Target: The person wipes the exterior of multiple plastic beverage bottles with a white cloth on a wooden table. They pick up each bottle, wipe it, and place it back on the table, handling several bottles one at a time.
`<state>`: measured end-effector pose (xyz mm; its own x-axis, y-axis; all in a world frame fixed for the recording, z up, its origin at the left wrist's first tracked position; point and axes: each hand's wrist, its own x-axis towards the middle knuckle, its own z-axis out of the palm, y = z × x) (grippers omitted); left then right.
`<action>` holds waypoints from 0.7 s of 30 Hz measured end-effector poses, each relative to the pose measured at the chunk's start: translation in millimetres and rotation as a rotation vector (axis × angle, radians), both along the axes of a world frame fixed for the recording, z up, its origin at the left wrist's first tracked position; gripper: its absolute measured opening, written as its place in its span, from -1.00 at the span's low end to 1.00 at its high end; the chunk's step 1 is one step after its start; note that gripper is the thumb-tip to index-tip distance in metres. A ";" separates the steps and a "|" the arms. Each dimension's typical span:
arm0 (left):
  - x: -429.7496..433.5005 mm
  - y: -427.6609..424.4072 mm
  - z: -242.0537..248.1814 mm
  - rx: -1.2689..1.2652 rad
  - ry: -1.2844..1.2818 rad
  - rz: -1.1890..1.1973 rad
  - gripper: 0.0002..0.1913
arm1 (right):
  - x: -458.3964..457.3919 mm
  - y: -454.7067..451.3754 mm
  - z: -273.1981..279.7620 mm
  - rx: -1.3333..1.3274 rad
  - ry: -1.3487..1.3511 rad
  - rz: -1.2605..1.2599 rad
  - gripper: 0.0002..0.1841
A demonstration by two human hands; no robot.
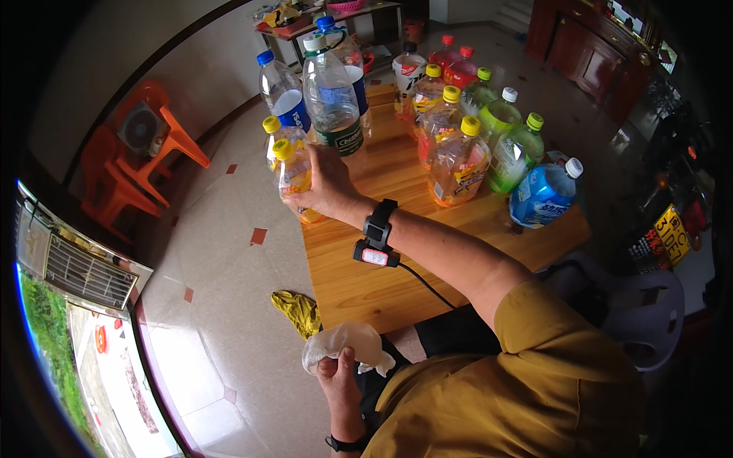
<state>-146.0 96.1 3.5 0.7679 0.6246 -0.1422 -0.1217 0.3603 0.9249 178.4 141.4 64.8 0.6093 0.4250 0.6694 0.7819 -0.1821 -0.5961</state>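
Observation:
My right hand [332, 186] is stretched to the left edge of the wooden table and grips a yellow-capped plastic bottle [295, 177] with an orange label. A second yellow-capped bottle [272, 126] stands just behind it. Close by stand a large clear bottle with a green label [338, 134] and blue-capped bottles [289, 106]. Low in the view, beside the near table edge, my left hand [341, 372] holds a pale, translucent, rounded item [349, 343] with a ragged white end; what it is I cannot tell. Across the table, several yellow-capped bottles [461, 166] stand in a row.
Green bottles [518, 154] and a blue-labelled bottle [544, 194] stand at the right of the wooden table [366, 286]. A crumpled yellow item [298, 312] lies by its near left corner. Orange plastic chairs [166, 143] stand by the wall, and a grey plastic chair [641, 320] at the right.

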 end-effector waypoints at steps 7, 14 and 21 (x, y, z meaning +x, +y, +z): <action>-1.2 -0.3 -0.4 -0.053 0.006 0.035 -0.71 | 2.0 -3.3 1.8 0.011 -0.023 -0.030 -0.07; -6.9 1.7 -3.7 -0.091 0.010 0.045 -0.71 | -2.1 -16.7 8.9 -0.028 0.193 0.101 -0.04; 0.5 13.8 16.1 0.056 -0.010 0.217 -0.72 | -24.6 -45.0 26.7 -0.012 0.292 0.258 0.02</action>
